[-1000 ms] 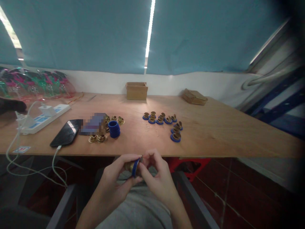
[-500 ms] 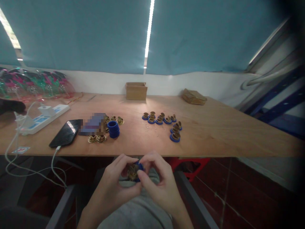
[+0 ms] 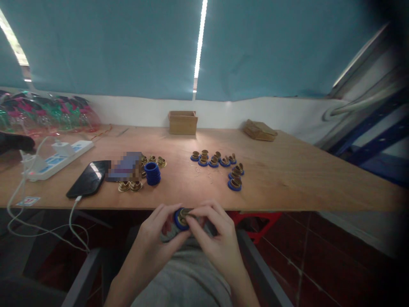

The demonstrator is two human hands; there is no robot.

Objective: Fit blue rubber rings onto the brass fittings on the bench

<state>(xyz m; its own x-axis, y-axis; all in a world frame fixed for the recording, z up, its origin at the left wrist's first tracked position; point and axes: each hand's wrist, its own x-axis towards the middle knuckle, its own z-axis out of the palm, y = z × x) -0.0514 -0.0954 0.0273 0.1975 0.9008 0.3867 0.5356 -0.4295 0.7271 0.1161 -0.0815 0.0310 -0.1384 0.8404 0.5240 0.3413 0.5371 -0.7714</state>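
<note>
On the wooden table [image 3: 287,170], far left, lie a phone [image 3: 87,178] and a stack of blue rings [image 3: 152,173]. Just below the near edge, my left hand [image 3: 153,241] and my right hand [image 3: 217,241] both pinch one blue-ringed brass fitting [image 3: 182,218] between their fingertips. Further right on the table sit more ringed fittings [image 3: 234,184].

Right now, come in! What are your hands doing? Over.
Left hand and right hand both pinch the small round brass piece with a blue ring. Held below the wooden table edge. Nothing blocks the hands.
</note>
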